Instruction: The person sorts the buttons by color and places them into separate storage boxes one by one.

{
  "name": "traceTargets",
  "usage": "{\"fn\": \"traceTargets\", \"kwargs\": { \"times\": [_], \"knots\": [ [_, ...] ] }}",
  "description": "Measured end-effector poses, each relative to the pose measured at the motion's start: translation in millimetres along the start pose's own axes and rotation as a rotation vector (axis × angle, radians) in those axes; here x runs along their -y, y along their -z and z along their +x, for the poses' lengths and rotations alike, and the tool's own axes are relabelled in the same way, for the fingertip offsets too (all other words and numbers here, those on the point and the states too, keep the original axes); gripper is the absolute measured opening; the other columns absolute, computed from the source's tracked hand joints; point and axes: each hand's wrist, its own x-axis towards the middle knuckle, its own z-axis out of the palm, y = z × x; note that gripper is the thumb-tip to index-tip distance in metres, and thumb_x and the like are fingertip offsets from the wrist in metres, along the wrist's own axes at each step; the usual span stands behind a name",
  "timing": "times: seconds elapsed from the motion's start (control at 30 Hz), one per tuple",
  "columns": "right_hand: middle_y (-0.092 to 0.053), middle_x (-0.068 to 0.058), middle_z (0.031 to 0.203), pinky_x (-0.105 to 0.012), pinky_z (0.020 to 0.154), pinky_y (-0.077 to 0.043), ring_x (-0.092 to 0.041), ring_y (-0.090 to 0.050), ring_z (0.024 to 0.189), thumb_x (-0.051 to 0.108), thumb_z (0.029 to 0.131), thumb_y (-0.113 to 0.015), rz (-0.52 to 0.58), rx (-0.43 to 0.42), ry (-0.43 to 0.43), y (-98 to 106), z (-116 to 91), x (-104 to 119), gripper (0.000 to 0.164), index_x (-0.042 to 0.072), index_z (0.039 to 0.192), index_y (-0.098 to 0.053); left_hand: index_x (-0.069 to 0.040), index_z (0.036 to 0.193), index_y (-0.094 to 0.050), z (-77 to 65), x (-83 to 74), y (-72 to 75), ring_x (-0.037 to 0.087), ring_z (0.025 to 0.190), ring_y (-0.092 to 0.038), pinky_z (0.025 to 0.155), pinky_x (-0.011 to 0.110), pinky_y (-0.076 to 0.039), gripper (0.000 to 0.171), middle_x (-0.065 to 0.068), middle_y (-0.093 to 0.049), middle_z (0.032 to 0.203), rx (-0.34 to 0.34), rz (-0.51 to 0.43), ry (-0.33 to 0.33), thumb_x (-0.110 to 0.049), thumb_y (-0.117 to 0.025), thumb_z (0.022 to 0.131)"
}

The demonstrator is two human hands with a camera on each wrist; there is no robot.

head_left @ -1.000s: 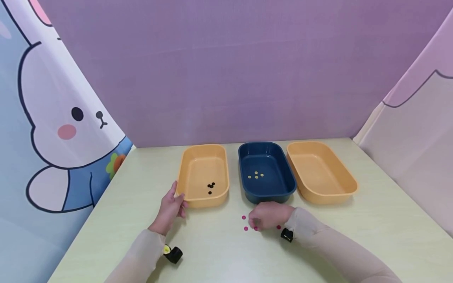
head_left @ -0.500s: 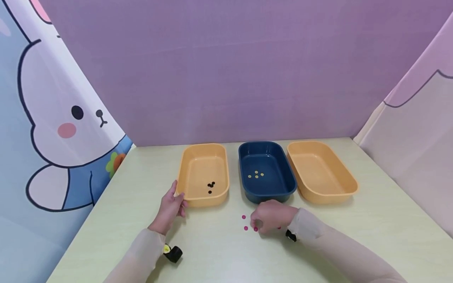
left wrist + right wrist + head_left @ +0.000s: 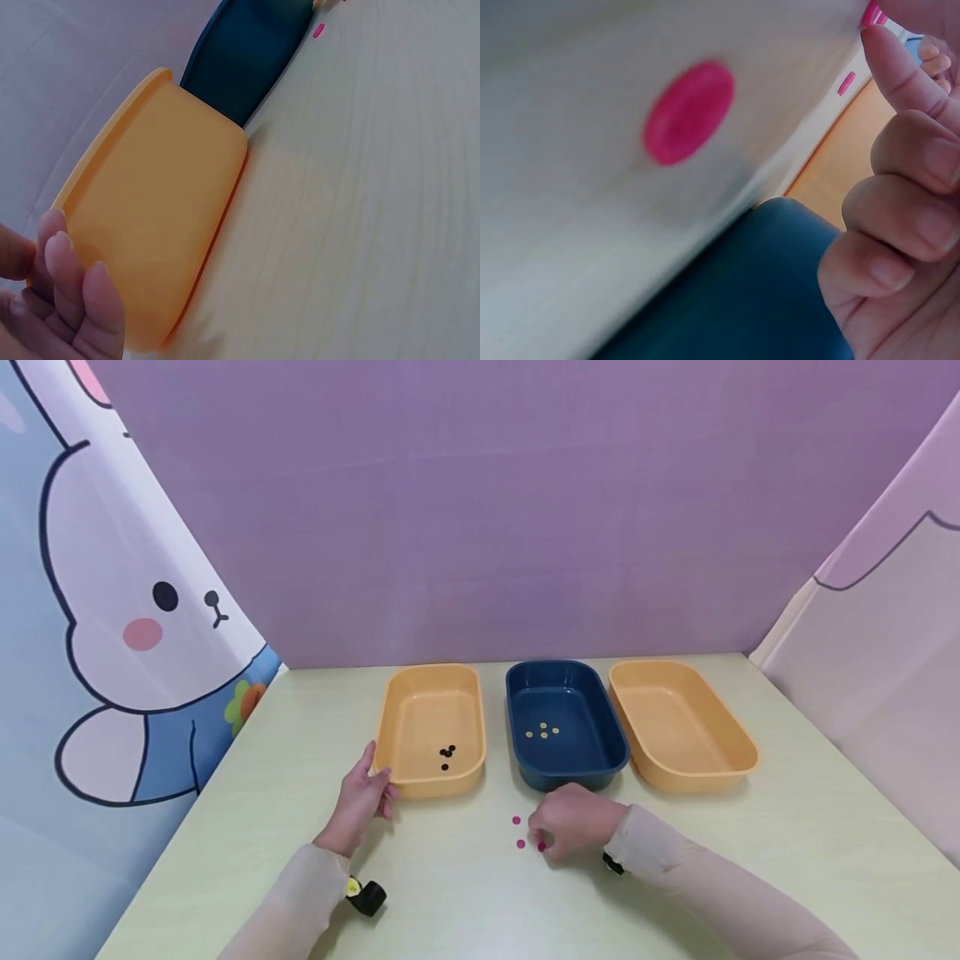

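In the head view my left hand (image 3: 362, 797) holds the near left corner of the left yellow tray (image 3: 431, 787), thumb at the rim and fingers along the outer wall. Several black buttons (image 3: 445, 767) lie in that tray. My right hand (image 3: 573, 820) is low over the table in front of the dark blue tray (image 3: 567, 774), its thumb and index finger pinching a pink button (image 3: 542, 847). Two loose pink buttons (image 3: 517, 820) lie left of it. Another pink button (image 3: 690, 112), hidden by the hand in the head view, lies on the table in the right wrist view.
Several yellow buttons (image 3: 543, 735) lie in the blue tray. A second yellow tray (image 3: 697, 774) stands to its right, close against it, with nothing visible inside. A purple cloth (image 3: 480, 527) rises behind the table (image 3: 450, 893); printed cloths hang at both sides.
My right hand has shifted slightly around the pink button, and now covers the pink button that showed to its right. The left hand and trays have stayed in place.
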Motion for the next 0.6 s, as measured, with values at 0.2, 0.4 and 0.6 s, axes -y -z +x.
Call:
{"fn": "traceTargets", "kwargs": {
  "times": [0.2, 0.4, 0.6],
  "knots": [
    [-0.054, 0.017, 0.065, -0.018, 0.058, -0.04, -0.002, -0.046, 0.059, 0.02, 0.075, -0.074, -0.022, 0.004, 0.007, 1, 1, 4, 0.01, 0.024, 0.071, -0.067, -0.012, 0.155, -0.002, -0.2, 0.1, 0.0, 0.007, 0.042, -0.044, 0.044, 0.021, -0.044, 0.063, -0.001, -0.053, 0.063, 0.0, 0.0, 0.001, -0.007, -0.038, 0.103],
    [-0.05, 0.015, 0.061, -0.017, 0.055, -0.038, -0.003, -0.043, 0.056, 0.018, 0.075, -0.073, -0.093, 0.005, 0.007, 1, 3, 9, 0.015, 0.023, 0.066, -0.063, -0.012, 0.155, -0.001, 0.5, 0.8, -0.2, 0.007, 0.042, -0.044, 0.043, 0.021, -0.044, 0.064, -0.001, -0.053, 0.063, 0.002, -0.006, -0.004, -0.007, -0.038, 0.103],
    [-0.049, 0.014, 0.058, -0.018, 0.051, -0.036, -0.004, -0.043, 0.053, 0.016, 0.074, -0.072, -0.115, -0.013, 0.015, -1, 5, 11, 0.016, 0.021, 0.064, -0.062, -0.012, 0.155, -0.001, 1.9, 2.2, 0.0, 0.007, 0.042, -0.044, 0.044, 0.021, -0.044, 0.064, -0.001, -0.053, 0.063, 0.008, -0.016, -0.009, -0.006, -0.038, 0.103]
  ]
}}
